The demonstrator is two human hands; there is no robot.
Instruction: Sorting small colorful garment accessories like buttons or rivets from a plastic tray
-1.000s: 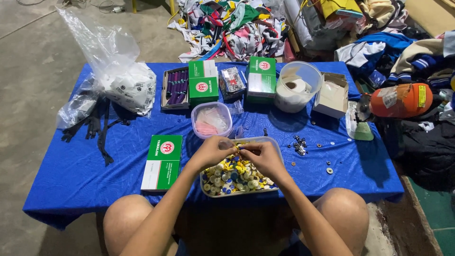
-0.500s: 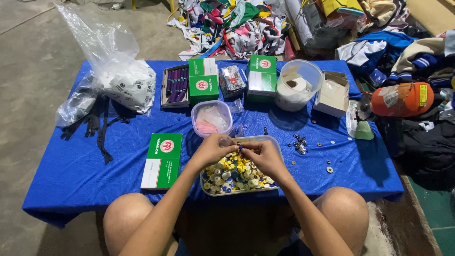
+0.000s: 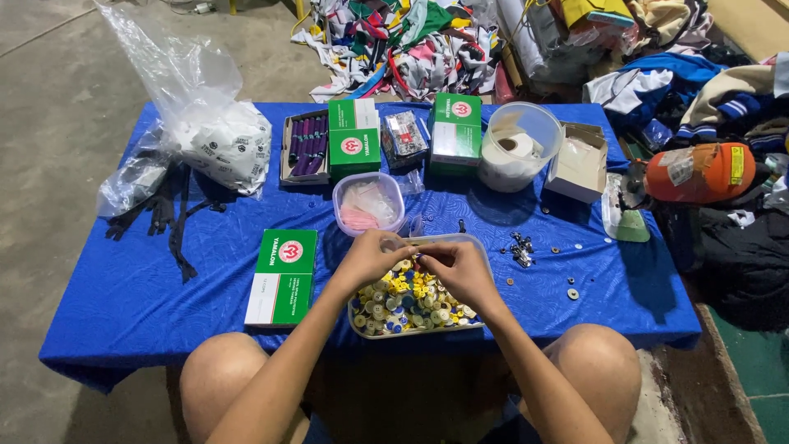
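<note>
My left hand (image 3: 371, 255) and my right hand (image 3: 456, 267) meet over a clear tray (image 3: 486, 265) filled with several yellow, white and blue buttons (image 3: 408, 304). Both hands pinch a small item between their fingertips; it is too small to identify. The tray rests on the near edge of a blue-covered table (image 3: 123, 296), between my knees. A clear tub (image 3: 367, 205) holding pink and clear packets stands just beyond my hands.
A green and white box (image 3: 283, 275) lies left of the tray. Farther back are more green boxes (image 3: 354, 140), a box of purple pieces (image 3: 305, 150), a tub with a tape roll (image 3: 518, 148), plastic bags (image 3: 222, 148) and black zippers (image 3: 168, 214). Small metal parts (image 3: 520, 251) scatter to the right. Cloth piles surround the table.
My hands have stayed together over the tray, with only slight finger movement. Nothing else has moved.
</note>
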